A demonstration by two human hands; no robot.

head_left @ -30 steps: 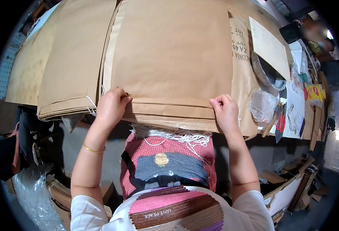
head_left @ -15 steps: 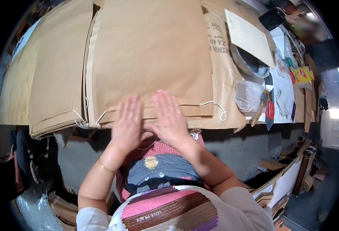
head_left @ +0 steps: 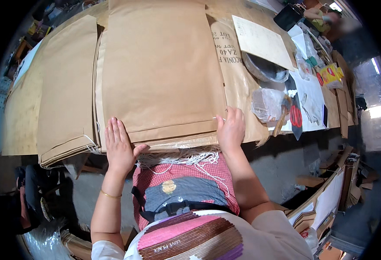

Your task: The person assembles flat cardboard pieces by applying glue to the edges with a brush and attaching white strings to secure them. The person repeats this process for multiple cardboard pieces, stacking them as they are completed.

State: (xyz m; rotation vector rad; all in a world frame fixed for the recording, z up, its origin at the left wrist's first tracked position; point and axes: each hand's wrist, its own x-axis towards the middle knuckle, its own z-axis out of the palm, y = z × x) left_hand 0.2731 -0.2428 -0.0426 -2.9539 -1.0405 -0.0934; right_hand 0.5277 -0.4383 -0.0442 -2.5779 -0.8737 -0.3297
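A large brown paper bag point(head_left: 164, 69) lies on top of a stack, with a folded strip point(head_left: 173, 130) along its near edge. My left hand point(head_left: 118, 147) rests flat on the near left corner, fingers stretched out and thumb apart. At the right end of the strip, my right hand point(head_left: 232, 132) has its fingers bent together over a white string point(head_left: 216, 118). A short piece of that string shows beside the thumb; the rest is hidden by the hand. A bundle of loose white strings point(head_left: 199, 158) lies across my lap at the table edge.
Another stack of brown paper bags point(head_left: 67, 86) lies on the left. To the right are a pale board point(head_left: 264, 41) over a round basin point(head_left: 264, 69), a plastic-wrapped lump point(head_left: 266, 105), a brush point(head_left: 283, 115) and red-handled scissors point(head_left: 295, 117). Another person point(head_left: 322, 19) is at the far right.
My hands have moved apart from the middle of the folded strip, the left to the left corner, the right to the string at the right end. The lap strings have come into view.
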